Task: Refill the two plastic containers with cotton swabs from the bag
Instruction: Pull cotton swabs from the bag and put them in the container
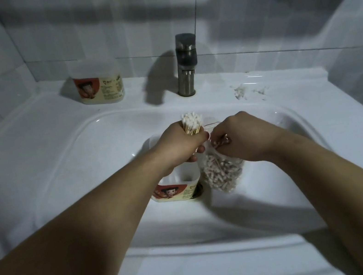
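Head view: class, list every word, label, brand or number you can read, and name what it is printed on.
Rear container label: cartoon picture and print, too blurred to read.
Container in the basin label: same design, print too blurred to read.
Bag of cotton swabs: no print visible.
Faucet: no marking visible.
Nothing here can be quoted.

Open container in basin; swab bag (clear) beside; second container on ledge.

text: none legible | back container label — blurred | sink container label — blurred
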`<state>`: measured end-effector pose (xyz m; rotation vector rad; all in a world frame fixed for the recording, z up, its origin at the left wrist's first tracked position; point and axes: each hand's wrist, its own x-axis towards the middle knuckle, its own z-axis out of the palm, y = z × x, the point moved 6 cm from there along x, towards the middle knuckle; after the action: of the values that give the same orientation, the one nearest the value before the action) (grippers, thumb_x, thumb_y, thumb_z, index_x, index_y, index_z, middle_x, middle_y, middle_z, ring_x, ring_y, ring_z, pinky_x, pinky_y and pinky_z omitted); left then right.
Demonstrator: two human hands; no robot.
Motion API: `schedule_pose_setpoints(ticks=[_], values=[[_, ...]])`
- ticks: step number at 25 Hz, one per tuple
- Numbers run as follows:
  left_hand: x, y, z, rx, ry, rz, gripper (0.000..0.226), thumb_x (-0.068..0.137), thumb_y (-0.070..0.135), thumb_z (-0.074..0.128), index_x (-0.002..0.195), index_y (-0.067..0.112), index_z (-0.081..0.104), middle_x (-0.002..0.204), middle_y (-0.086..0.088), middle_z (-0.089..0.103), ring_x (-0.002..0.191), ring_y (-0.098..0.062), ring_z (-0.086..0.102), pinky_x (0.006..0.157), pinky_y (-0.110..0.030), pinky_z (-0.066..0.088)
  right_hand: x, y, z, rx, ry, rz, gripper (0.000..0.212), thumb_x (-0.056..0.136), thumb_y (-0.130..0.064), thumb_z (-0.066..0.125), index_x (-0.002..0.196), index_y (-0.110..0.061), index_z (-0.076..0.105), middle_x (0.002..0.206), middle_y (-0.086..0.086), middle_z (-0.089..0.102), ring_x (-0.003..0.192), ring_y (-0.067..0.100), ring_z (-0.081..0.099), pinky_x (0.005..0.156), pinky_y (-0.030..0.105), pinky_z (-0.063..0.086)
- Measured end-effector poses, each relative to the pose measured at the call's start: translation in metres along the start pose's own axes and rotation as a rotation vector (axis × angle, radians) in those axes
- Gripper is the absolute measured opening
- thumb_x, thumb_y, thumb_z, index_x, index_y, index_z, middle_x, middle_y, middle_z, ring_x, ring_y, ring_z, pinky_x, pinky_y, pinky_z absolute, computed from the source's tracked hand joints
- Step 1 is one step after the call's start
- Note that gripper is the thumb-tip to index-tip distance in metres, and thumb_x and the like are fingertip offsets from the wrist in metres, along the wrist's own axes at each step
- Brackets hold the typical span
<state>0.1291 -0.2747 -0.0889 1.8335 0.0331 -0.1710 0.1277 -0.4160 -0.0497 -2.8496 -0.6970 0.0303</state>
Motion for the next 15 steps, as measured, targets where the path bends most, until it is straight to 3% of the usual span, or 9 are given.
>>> schedule_pose_setpoints(ticks=[5, 9, 12, 15], values=[[-0.001, 0.000, 0.001, 0.022, -0.021, -0.001, 0.013, 0.092, 0.013, 0.070, 0.104, 0.013, 0.066, 0.087, 0.000, 0.071, 0.072, -0.009, 0.071, 0.064, -0.028, 0.057, 0.002, -0.001, -0.006, 0.027, 0.081, -0.011, 0.012, 0.087, -0.018, 0.069, 0.089, -0.028, 0.075, 0.084, -0.002, 0.073, 0.082, 0.021, 0.066, 0.075, 0.036, 0.054], [0.001, -0.001, 0.000, 0.026, -0.007, -0.018, 0.017, 0.091, 0.011, 0.069, 0.107, 0.012, 0.065, 0.088, 0.000, 0.071, 0.071, -0.008, 0.072, 0.062, -0.027, 0.057, 0.001, 0.001, -0.012, 0.079, 0.143, 0.006, 0.014, 0.087, -0.015, 0.069, 0.091, -0.028, 0.075, 0.084, -0.003, 0.072, 0.082, 0.020, 0.064, 0.074, 0.035, 0.054], [0.001, -0.002, 0.000, 0.031, -0.002, -0.019, 0.013, 0.091, 0.010, 0.068, 0.102, 0.015, 0.063, 0.087, 0.000, 0.070, 0.072, -0.010, 0.072, 0.058, -0.024, 0.055, 0.000, 0.006, -0.018, 0.118, 0.192, 0.033, 0.012, 0.089, -0.017, 0.072, 0.097, -0.025, 0.076, 0.080, -0.006, 0.067, 0.082, 0.016, 0.062, 0.071, 0.025, 0.048], [0.002, -0.002, -0.002, 0.044, 0.011, -0.016, 0.010, 0.092, 0.011, 0.067, 0.099, 0.017, 0.064, 0.086, -0.001, 0.070, 0.074, -0.011, 0.071, 0.057, -0.023, 0.054, -0.001, 0.011, -0.021, 0.175, 0.249, 0.071, 0.016, 0.089, -0.015, 0.071, 0.096, -0.029, 0.075, 0.076, -0.013, 0.064, 0.075, 0.007, 0.061, 0.064, 0.007, 0.040]])
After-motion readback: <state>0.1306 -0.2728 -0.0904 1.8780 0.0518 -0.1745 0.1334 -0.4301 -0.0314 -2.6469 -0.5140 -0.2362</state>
